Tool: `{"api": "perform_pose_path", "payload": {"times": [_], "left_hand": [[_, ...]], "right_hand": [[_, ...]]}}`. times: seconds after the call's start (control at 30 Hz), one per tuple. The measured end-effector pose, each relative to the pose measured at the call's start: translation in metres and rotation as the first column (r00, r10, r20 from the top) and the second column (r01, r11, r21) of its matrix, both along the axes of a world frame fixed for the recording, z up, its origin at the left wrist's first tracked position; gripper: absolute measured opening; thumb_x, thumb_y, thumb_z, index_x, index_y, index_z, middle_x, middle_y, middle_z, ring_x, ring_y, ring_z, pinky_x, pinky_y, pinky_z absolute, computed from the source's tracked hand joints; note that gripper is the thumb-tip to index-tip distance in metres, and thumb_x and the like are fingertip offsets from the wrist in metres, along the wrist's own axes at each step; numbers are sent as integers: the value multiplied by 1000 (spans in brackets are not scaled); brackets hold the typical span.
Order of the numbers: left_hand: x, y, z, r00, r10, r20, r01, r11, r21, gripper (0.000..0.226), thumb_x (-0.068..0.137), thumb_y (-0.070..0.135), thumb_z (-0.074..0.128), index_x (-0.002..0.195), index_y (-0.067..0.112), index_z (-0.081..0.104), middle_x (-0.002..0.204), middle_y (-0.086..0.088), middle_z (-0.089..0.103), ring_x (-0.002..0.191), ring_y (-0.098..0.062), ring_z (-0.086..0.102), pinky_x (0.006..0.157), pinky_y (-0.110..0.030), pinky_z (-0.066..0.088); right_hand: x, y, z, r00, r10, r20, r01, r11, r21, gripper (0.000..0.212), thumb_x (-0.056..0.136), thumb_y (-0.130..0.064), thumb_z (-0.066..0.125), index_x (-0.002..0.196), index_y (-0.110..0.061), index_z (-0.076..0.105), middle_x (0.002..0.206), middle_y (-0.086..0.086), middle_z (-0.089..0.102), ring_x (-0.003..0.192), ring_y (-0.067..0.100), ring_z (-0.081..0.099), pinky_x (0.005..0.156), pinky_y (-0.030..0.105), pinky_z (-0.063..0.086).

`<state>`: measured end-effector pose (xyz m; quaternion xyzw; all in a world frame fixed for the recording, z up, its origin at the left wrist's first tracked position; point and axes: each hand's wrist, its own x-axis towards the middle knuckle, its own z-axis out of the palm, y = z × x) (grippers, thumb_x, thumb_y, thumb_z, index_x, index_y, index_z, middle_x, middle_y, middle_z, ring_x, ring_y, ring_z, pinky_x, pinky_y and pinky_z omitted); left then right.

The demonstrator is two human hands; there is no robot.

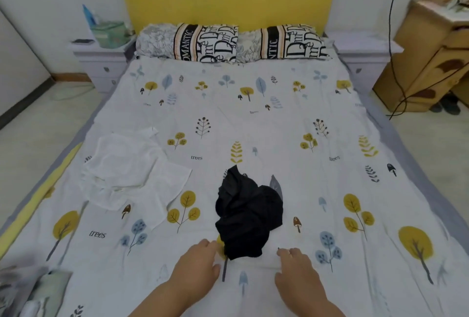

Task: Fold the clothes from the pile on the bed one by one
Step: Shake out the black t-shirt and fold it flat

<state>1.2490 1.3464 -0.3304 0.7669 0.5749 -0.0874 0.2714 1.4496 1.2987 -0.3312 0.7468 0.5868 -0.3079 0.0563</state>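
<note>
Near the foot of the bed (330,118), a black garment (250,215) lies crumpled in a soft lump on the smooth, leaf-printed sheet. Both hands reach toward its near edge: the left hand (196,263) rests flat with released fingers just beside the cloth, and the right hand (297,269) lies close by, fingers relaxed, holding nothing. Off to the left, a rumpled white garment (127,172) is spread loosely. Two patterned pillows (233,42) sit against the yellow headboard (228,9).

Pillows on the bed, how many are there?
2. One pillow lies at the head of the bed on the left, the other pillow right beside it on the right. None seems hidden.
</note>
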Motion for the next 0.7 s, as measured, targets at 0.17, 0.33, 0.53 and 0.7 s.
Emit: {"api": "perform_pose_path", "payload": {"times": [0.17, 0.33, 0.53, 0.7], "left_hand": [[19, 44, -46, 990, 108, 96, -112, 993, 33, 47, 95, 28, 43, 140, 26, 30, 134, 2, 40, 117, -15, 45, 94, -25, 41], [35, 101, -86, 974, 182, 139, -200, 971, 129, 57, 98, 24, 38, 149, 24, 13, 154, -11, 14, 134, -26, 32, 105, -32, 34], [49, 140, -133, 983, 99, 153, -102, 995, 12, 85, 91, 36, 56, 147, 38, -8, 155, -17, -17, 141, -36, 17, 111, -41, 30], [38, 117, -161, 996, -93, 2, 93, 992, -91, 69, 80, 35, 69, 138, 24, 33, 140, -10, 29, 118, -28, 44, 99, -34, 40]], "right_hand": [[-4, 48, -46, 998, -57, -31, 59, 996, 71, 57, 101, -22, 30, 150, -25, 3, 157, 8, 2, 143, 23, 10, 111, 31, 23], [-8, 101, -84, 998, -57, 36, 49, 977, 205, 57, 102, -25, 25, 149, -26, -8, 157, 11, -11, 145, 27, 2, 113, 33, 24], [-12, 136, -126, 998, 20, 57, -32, 978, 206, 82, 97, -35, 44, 142, -38, -25, 152, 5, -30, 143, 36, -9, 114, 48, 18], [-23, 107, -156, 996, 88, -17, -87, 995, 53, 71, 91, -31, 56, 147, -35, 11, 156, 1, -1, 136, 36, 19, 108, 35, 30]]}}
